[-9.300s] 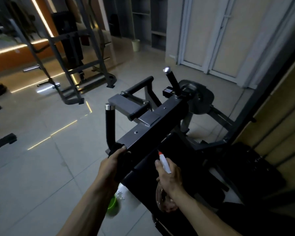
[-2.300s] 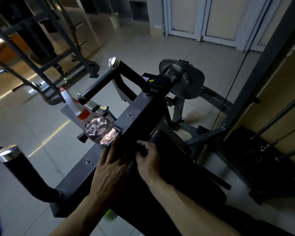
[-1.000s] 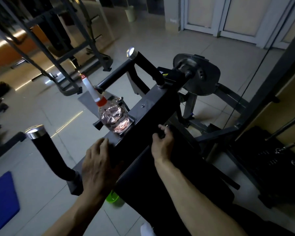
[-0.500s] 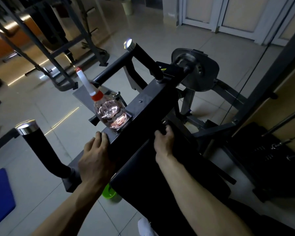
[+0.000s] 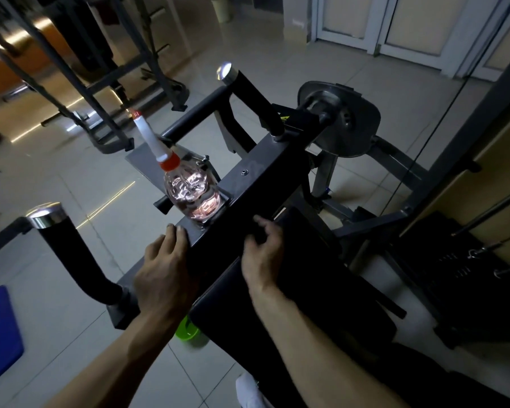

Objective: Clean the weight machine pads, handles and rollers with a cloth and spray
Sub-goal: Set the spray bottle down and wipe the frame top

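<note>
**At the crossbar: both hands on the machine, cloth not made out**

Across the middle of the view runs the machine's dark steel crossbar, matte and square-edged, with small bolt heads. The left hand lies on it at about 7 o'clock from centre, fingers spread flat over the far edge. The right hand sits just beside it at 5 o'clock, fingers curled at the seam where the bar meets the black pad. It is blurred, and whether a dark cloth is bunched under it cannot be told.

The spray bottle stands upright on the bar at 10 o'clock, near the left fingertips. It is clear ribbed plastic holding pinkish liquid, with an orange collar and a long white nozzle.

This looks like the wiping step on the bar and pad top. The next move likely calls for a firm sweep down the smooth vinyl pad, then the foam-black, chrome-capped handles: the near handle at 8 o'clock and the far handle at 12 o'clock.
</note>
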Demonstrator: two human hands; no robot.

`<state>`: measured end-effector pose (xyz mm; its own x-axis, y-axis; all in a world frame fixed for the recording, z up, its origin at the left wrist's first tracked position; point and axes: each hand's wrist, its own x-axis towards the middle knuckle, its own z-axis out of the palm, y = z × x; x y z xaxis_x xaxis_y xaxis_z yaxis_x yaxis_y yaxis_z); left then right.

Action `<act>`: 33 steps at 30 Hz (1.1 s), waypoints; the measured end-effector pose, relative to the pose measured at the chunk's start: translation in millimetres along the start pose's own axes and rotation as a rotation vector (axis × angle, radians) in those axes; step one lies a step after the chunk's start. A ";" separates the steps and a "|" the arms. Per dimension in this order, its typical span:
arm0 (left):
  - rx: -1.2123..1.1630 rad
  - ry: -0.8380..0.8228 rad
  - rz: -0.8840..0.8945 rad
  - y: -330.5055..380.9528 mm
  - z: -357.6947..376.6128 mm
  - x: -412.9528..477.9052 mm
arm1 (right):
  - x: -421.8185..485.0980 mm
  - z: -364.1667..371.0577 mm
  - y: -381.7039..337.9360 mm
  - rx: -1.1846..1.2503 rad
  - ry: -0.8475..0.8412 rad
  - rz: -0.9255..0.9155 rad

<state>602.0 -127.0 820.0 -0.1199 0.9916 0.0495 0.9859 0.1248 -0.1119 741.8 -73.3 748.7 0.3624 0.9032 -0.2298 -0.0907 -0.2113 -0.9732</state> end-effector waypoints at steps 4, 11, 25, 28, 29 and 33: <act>0.005 -0.014 0.015 -2.5 -0.4 -3.7 | -47.4 -0.1 18.9 -0.061 -0.221 -0.118; -0.023 0.016 0.028 -3.4 -1.7 -3.3 | 70.1 -19.4 -29.7 -0.047 0.070 -0.101; -0.098 0.008 0.089 -8.9 -2.6 -13.2 | 62.1 -29.2 -12.0 -0.041 -0.008 -0.049; -0.073 -0.035 0.059 -19.1 3.6 -22.3 | 38.1 -17.2 -13.8 0.023 -0.012 -0.011; -0.062 -0.041 0.044 -21.5 5.5 -23.1 | 18.2 -12.4 -9.9 0.032 -0.034 0.007; -0.020 -0.047 0.018 -23.2 7.6 -22.1 | -65.0 -1.9 21.3 -0.036 -0.272 0.058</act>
<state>580.9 -151.5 814.0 -0.1071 0.9943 0.0014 0.9900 0.1067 -0.0922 718.1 -137.2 742.9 0.0945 0.9552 -0.2804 -0.0694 -0.2747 -0.9590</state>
